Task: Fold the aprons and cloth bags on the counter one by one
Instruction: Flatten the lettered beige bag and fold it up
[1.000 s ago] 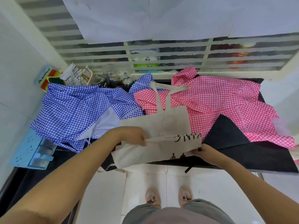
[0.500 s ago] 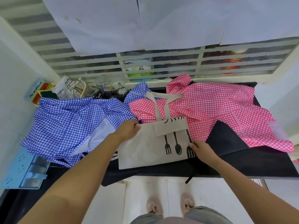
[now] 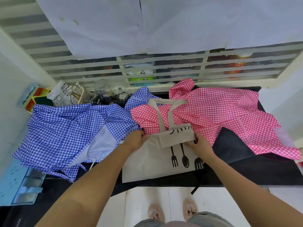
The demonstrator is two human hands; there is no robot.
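On the left the blue checked apron [image 3: 65, 131] lies crumpled on the tabletop [image 3: 270, 176], not yet folded; just right of it my left hand [image 3: 136, 141] pinches the upper left corner of the cloth bag [image 3: 147, 163], fingers curled over the edge; the bag lies flat between my two hands, its bottom edge at the near rim of the tabletop and its long axis running straight away from me; across its top a flap [image 3: 176, 138] is turned down toward me, its crease running left to right from one hand to the other; the handles [image 3: 165, 115] stretch beyond both hands onto the pink checked apron [image 3: 221, 115]; my right hand [image 3: 200, 146] pinches the right end of the flap, so it is the nearer hand; I judge the next fold must draw the handles back toward me.
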